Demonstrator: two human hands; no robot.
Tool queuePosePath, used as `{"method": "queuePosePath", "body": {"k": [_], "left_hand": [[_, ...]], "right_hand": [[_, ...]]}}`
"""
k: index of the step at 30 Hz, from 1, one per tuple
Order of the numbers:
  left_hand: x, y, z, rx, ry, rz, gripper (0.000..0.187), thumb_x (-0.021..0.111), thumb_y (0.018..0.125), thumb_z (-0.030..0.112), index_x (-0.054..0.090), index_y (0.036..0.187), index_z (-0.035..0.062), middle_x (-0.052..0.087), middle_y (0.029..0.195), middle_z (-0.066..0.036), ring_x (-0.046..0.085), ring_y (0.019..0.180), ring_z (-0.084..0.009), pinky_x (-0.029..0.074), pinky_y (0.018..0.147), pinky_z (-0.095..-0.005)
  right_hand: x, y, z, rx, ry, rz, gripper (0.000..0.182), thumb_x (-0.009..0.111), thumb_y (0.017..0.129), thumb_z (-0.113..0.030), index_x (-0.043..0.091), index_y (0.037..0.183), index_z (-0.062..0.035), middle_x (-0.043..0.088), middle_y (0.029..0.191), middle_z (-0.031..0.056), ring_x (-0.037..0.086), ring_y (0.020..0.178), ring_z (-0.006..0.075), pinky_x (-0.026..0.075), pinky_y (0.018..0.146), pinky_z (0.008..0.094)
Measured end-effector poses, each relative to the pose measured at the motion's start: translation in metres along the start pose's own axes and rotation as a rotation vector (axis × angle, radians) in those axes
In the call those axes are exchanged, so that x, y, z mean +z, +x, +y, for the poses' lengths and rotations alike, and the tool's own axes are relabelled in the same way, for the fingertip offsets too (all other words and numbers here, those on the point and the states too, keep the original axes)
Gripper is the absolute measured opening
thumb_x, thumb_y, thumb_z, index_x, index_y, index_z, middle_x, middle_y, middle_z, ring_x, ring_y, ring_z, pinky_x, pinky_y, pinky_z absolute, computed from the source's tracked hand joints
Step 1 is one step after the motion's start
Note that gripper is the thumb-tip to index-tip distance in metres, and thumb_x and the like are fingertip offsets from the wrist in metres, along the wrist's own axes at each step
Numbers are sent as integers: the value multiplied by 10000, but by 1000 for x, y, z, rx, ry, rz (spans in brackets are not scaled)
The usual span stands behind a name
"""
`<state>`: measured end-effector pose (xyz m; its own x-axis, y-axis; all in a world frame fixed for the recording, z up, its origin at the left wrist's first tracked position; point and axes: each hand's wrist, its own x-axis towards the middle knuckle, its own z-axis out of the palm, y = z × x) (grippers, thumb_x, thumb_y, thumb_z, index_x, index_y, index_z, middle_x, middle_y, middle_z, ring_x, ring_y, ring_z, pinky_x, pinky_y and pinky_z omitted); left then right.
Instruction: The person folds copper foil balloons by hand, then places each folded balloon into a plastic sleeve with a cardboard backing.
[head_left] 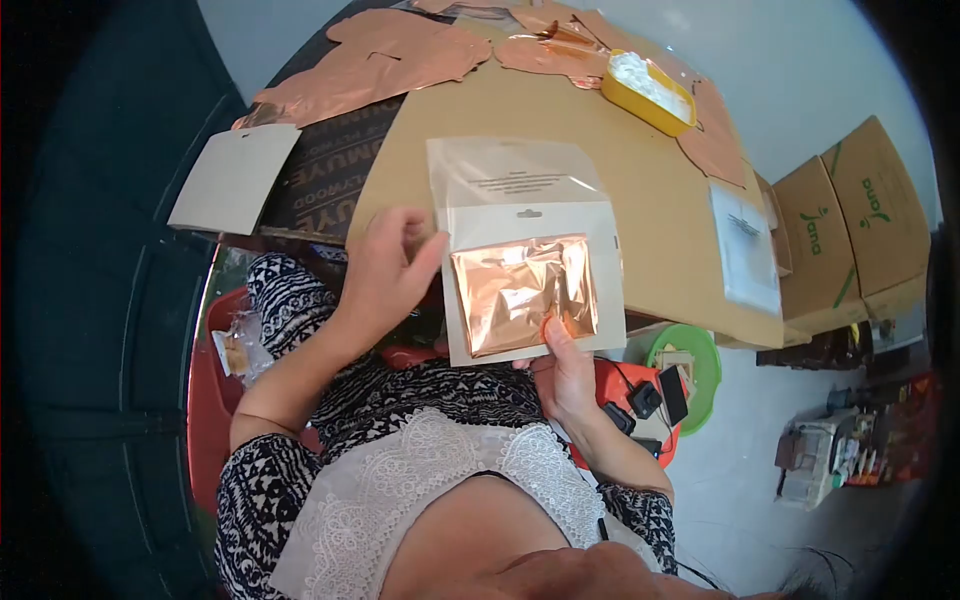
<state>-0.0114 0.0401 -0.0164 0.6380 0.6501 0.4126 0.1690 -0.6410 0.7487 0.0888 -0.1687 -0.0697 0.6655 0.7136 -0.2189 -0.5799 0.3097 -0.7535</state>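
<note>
My right hand (570,378) grips the bottom of a white backing card (605,270), thumb on the front and fingers behind. An orange covering sits on that thumb's tip. On the card lies a folded, shiny copper-coloured foil piece (520,290). A clear plastic bag (500,165) with small printed text extends above the card's hang hole; how much of the card is inside it is hard to tell. My left hand (385,265) is just off the card's left edge, thumb and fingers apart and loosely bent, holding nothing.
Flat copper foil pieces (385,60) lie along the table's far side. A yellow tub (650,108) holds white material. Blank cards (235,180) are at left, clear bags (745,250) at right. Cardboard boxes (840,220) and a green basin (708,375) stand beyond the table edge.
</note>
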Motion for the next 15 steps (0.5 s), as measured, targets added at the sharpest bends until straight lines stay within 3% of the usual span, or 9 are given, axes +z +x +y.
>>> {"method": "queuePosePath", "body": {"k": [3,4,6,9,12,15], "left_hand": [[-10,-11,-17,-429,-408,-55,296,600,943,250,606,899,-43,653,763,-90,612,605,-142,493,536,-263],[-16,-15,-16,-539,-519,-131,357,562,967,311,614,922,-39,667,748,-94,598,531,-118,493,486,-236],[-14,-25,-14,-653,-621,-191,409,543,970,361,617,910,-37,676,748,-120,637,566,-140,515,501,-231],[-7,-26,-9,-815,-790,-313,490,534,962,422,626,958,-60,692,779,-148,685,638,-181,561,563,-272],[6,-26,-17,-920,-975,-325,496,556,950,411,622,1010,-76,694,820,-148,691,674,-190,572,601,-305],[20,-33,-24,-898,-1063,-297,467,595,932,362,615,1041,-92,691,888,-151,688,738,-194,571,658,-318]], "right_hand": [[2,3,3,2,18,-3,202,488,997,-187,566,1034,-5,632,829,106,627,652,199,511,594,295],[-2,4,5,16,10,-38,218,506,989,-203,545,1100,-19,634,896,106,636,697,197,527,591,304],[-12,7,9,43,-6,-105,322,541,975,-233,502,1234,-46,640,1029,106,654,786,193,559,586,320],[-9,3,11,51,-15,-66,324,544,973,-231,500,1234,-43,639,1029,108,656,784,196,562,585,319],[-1,0,12,51,6,-11,227,491,998,-193,543,1091,9,640,849,108,635,657,193,511,572,282],[-21,-2,20,74,-22,-119,351,531,977,-229,473,1263,-34,641,1038,121,660,762,200,570,591,316]]}}
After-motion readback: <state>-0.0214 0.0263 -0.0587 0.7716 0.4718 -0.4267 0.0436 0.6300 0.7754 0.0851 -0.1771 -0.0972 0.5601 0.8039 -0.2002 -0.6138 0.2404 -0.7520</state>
